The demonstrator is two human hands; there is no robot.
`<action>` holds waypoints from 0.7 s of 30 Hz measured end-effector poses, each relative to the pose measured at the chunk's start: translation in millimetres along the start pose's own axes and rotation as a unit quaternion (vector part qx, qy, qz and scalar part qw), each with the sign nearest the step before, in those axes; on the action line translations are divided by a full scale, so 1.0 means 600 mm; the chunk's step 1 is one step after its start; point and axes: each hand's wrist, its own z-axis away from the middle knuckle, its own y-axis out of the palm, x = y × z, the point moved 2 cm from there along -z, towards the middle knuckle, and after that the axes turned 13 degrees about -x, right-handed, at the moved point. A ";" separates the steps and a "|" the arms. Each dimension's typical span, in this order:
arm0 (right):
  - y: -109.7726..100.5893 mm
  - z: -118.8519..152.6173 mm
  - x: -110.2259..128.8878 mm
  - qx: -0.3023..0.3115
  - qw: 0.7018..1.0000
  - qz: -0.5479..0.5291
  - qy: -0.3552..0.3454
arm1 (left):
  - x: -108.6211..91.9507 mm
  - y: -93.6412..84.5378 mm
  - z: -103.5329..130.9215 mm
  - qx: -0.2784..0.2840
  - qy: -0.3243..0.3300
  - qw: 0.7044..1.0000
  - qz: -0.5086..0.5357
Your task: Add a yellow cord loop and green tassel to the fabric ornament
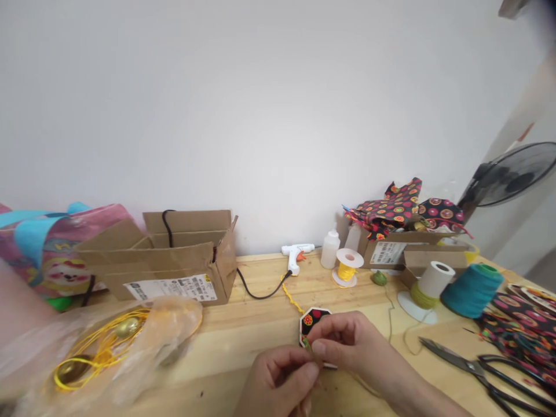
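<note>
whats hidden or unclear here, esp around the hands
In the head view:
Pale-rimmed octagonal black floral panel: partly hidden by the right hand and left hand.
Thin green strand at their grip: blurred, partly covered by them.
Open brown cardboard box at left: bottom hidden by its front wall.
Black-handled metal scissors: handle ends cut off by the right edge.

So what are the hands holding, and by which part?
Seemingly green cord, pinched by the left hand and right hand; where along its length cannot be told.

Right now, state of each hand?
Left hand: fingers pinched closed; can't tell on what.
Right hand: pinched closed, apparently on green cord.
</note>
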 end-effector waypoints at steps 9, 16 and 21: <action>0.005 -0.012 0.004 0.042 0.997 -0.012 0.056 | -0.003 0.000 0.002 -0.007 0.007 1.000 0.011; 0.003 -0.013 -0.012 0.045 0.998 -0.030 0.041 | 0.004 0.004 0.000 -0.026 0.004 1.000 -0.004; 0.002 -0.011 -0.013 0.035 0.999 0.002 0.035 | 0.013 0.005 -0.001 -0.059 0.021 0.998 -0.032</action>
